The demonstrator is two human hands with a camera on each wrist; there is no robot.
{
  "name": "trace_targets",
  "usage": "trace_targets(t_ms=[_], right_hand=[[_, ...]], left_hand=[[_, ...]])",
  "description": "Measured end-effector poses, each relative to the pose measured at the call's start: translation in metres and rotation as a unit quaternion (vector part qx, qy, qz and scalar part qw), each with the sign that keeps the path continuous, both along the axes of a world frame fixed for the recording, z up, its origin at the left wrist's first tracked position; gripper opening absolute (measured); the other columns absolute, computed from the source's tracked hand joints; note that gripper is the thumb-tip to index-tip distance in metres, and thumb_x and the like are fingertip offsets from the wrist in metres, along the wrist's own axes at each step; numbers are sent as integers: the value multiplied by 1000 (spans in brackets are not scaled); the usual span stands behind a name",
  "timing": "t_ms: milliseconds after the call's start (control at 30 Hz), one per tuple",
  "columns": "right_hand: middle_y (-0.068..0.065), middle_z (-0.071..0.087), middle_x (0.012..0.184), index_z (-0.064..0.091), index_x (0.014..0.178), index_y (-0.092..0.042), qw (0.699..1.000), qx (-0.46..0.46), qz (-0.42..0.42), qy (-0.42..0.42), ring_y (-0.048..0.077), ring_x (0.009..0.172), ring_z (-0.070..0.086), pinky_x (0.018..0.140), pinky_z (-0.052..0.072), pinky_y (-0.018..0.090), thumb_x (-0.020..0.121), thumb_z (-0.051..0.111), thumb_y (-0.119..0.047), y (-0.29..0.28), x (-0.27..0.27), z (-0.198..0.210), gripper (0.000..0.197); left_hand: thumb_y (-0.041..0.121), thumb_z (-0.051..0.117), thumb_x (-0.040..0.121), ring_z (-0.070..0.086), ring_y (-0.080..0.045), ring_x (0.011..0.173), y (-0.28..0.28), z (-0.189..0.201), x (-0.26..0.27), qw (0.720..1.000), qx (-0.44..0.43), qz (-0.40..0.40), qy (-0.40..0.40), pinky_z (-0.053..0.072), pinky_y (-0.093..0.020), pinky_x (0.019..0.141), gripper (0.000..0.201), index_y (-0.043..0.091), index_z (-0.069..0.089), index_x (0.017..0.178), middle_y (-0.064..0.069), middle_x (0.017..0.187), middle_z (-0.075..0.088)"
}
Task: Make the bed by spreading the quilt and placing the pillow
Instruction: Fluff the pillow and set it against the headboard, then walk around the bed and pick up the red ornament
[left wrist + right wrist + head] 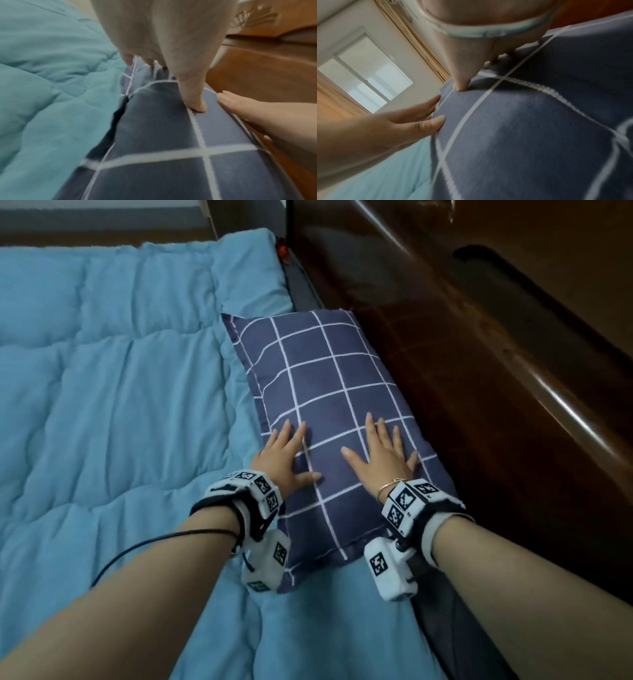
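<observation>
Bare forearms; each wrist wears a black strap carrying white boxy camera modules (pixel 263 563) printed with black square markers, a thin black cable (pixel 144 546) on the left, a slim gold bangle (pixel 388 487) on the right

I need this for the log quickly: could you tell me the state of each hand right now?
Left hand: open, flat on the pillow.
Right hand: open, flat on the pillow.
</observation>
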State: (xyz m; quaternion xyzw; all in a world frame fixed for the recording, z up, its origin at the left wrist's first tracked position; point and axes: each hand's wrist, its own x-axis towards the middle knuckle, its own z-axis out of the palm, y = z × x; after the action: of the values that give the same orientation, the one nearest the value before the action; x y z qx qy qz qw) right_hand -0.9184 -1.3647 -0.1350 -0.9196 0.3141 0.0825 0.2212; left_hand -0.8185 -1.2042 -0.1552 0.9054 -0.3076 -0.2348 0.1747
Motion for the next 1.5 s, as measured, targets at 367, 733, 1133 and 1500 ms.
trace_targets(t_ms=[367, 733, 1133, 1500], right_hand=[[1, 40, 149, 52, 131, -19, 988, -16, 109, -106, 20, 145, 20, 118, 18, 46, 95, 43, -22, 133, -24, 168, 38], [10, 66, 120, 70, 106, -20, 930, 63, 298, -206, 28, 121, 52, 104, 40, 36, 84, 50, -13, 374, -32, 309, 31], [6, 65, 122, 68, 108, -19, 815, 135, 501, -257, 24, 118, 55, 100, 41, 33, 85, 51, -15, 760, -125, 375, 29], [1, 70, 112, 70, 104, -14, 663, 205, 663, -281, 19, 107, 62, 86, 40, 19, 84, 51, -9, 1085, -204, 416, 28]], left_hand=[[24, 51, 94, 33, -20, 141, 161, 187, -56, 988, -90, 127, -18, 24, -27, 112, 62, 20, 23, 149, -5, 153, 33], [22, 56, 92, 52, -21, 127, 396, 345, -153, 928, -112, 342, -94, 39, -28, 103, 51, 19, 42, 141, -5, 143, 48], [23, 56, 91, 57, -22, 120, 780, 414, -359, 820, -89, 544, -154, 43, -33, 103, 47, 18, 46, 137, -4, 138, 53], [21, 57, 91, 53, -20, 124, 1038, 444, -483, 687, -76, 686, -226, 38, -26, 103, 45, 15, 49, 135, -3, 134, 57]])
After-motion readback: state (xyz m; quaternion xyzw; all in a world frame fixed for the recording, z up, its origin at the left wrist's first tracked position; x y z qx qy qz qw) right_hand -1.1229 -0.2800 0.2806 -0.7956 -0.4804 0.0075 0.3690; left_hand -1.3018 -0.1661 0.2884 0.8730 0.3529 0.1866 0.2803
